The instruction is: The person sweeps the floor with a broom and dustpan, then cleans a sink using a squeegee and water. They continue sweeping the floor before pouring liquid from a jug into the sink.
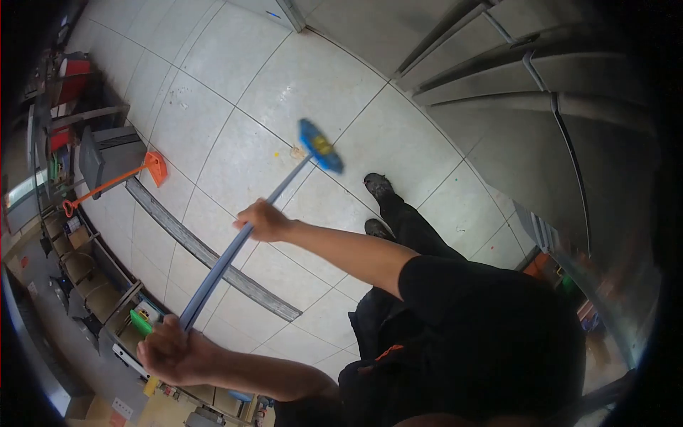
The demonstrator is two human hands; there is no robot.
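I hold a broom with a blue-grey handle (217,267) slanting across the view. My left hand (171,352) is closed around the handle's upper end, at the lower left. Farther down the handle, my right hand (263,220) is wrapped round it. The broom's head (321,146), blue with a yellow middle, is at the floor and blurred. Beside it on the tiles lie light brown crumbs (296,152) and a small yellow bit (276,154). My dark shoe (378,185) stands to the right of the broom head.
Stainless steel doors (519,135) line the right side. At the left are a grey bin (110,153) and an orange long-handled tool (156,169). A worn grey strip (213,256) crosses the pale tile floor (206,92). Cluttered shelving (78,263) runs along the left.
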